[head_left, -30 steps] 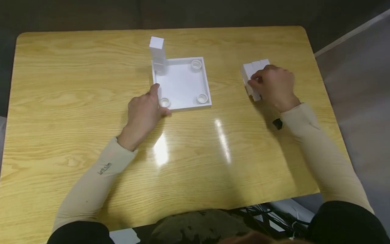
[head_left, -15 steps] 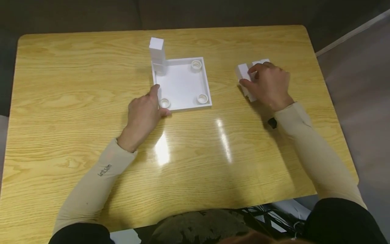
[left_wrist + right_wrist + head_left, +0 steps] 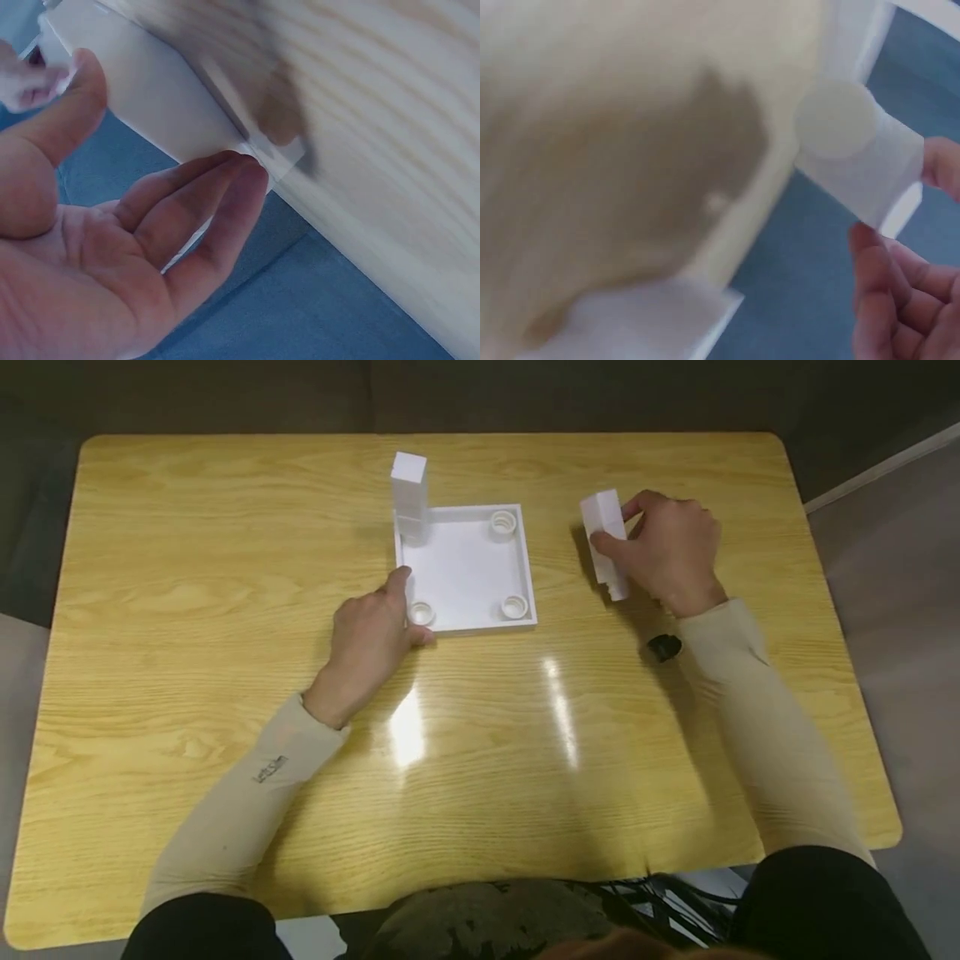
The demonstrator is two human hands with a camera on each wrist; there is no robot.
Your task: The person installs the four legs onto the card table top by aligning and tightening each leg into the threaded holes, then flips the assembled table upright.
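The right hand (image 3: pixel 670 553) grips a smooth white rectangular block (image 3: pixel 606 542) above the glossy wood-grain table (image 3: pixel 187 610). The left hand (image 3: pixel 369 639), fingers relaxed, touches the square white tray (image 3: pixel 468 568), where another block (image 3: pixel 409 493) stands upright in a corner socket.

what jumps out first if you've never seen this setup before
The white square tray at the middle of the wooden table, with round sockets in its corners and one tall white post standing upright in the far left one. To its right, the right hand grips another white post lifted off the table, while the left hand rests against the tray's near left corner.
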